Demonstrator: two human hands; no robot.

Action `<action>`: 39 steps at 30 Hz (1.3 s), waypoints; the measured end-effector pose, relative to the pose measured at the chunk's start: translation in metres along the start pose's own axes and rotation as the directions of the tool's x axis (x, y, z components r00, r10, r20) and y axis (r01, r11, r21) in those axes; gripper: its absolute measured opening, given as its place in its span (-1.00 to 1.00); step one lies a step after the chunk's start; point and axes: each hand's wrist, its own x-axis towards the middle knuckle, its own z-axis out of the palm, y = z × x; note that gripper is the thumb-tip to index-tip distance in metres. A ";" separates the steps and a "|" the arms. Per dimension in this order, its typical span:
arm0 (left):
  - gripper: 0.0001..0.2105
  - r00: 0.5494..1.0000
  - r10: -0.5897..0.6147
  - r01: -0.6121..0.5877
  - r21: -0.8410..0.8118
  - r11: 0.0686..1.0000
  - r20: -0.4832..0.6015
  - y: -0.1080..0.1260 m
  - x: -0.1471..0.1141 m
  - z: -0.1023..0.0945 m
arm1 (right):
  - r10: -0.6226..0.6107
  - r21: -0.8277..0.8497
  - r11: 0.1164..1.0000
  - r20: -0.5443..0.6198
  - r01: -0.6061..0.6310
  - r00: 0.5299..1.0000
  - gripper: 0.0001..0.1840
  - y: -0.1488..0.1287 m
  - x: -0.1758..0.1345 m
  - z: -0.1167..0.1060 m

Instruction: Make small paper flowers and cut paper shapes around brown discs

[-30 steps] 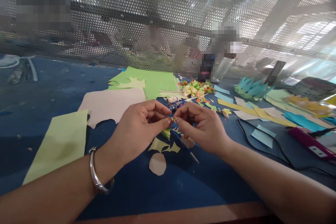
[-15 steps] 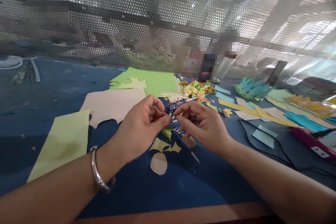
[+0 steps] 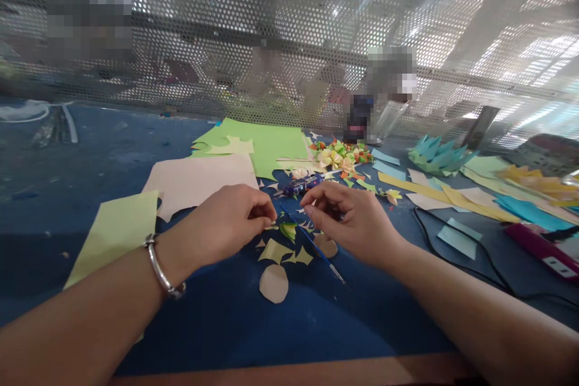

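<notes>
My left hand (image 3: 235, 217), with a bangle at its wrist, hangs over the paper scraps. Its thumb and forefinger are pinched together, and a tiny pale bit shows at their tips, too small to name. My right hand (image 3: 350, 217) faces it, fingers loosely curled, a small gap between thumb and forefinger, nothing visible in it. Between the hands lie a slim blue stick-like tool (image 3: 320, 253) and a curled green paper piece (image 3: 287, 230). Nearer me are a cream paper disc (image 3: 274, 283) and pale yellow offcuts (image 3: 274, 250). A second disc (image 3: 326, 245) is beside my right hand.
A dark blue-purple tool (image 3: 298, 186) and a heap of small paper flowers (image 3: 337, 155) lie beyond my hands. Green sheets (image 3: 271, 139) and a cream sheet (image 3: 194, 178) are behind. Right: paper strips (image 3: 420, 188), black cable (image 3: 436, 241), magenta power strip (image 3: 538, 247). A perforated metal screen (image 3: 289, 30) stands behind.
My left hand has moved left and a little down, away from my right hand, so the gap between them is wider. My right hand has barely moved.
</notes>
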 end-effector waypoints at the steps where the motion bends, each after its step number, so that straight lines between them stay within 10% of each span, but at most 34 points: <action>1: -0.83 0.999 0.022 -0.022 0.017 1.000 -0.036 0.000 -0.001 0.001 | -0.005 -0.003 1.000 0.002 0.005 1.000 -0.92 0.000 0.000 0.000; 5: -0.84 0.977 0.129 -0.118 0.074 0.990 -0.171 0.004 -0.002 0.008 | -0.027 -0.021 0.999 0.001 0.027 1.000 -0.91 -0.001 0.000 -0.003; 11: -0.87 0.974 0.208 -0.183 0.222 0.958 -0.095 0.012 0.009 0.024 | -0.047 -0.029 0.998 -0.009 0.047 0.999 -0.91 0.001 -0.002 -0.004; 21: -0.87 0.963 0.111 -0.189 -0.321 0.928 -0.245 0.021 0.005 0.016 | -0.059 0.004 0.998 -0.082 0.060 0.995 -0.93 -0.003 -0.001 -0.005; 32: -0.90 0.972 0.131 -0.178 -0.247 0.953 -0.194 0.027 0.002 0.017 | -0.099 -0.051 0.994 -0.102 0.094 0.990 -0.95 0.000 -0.001 0.000; 39: -0.75 0.997 -0.041 -0.032 -0.871 0.491 -0.059 0.026 0.000 0.022 | -0.179 -0.063 0.984 -0.218 0.169 0.959 -0.98 -0.004 -0.004 0.000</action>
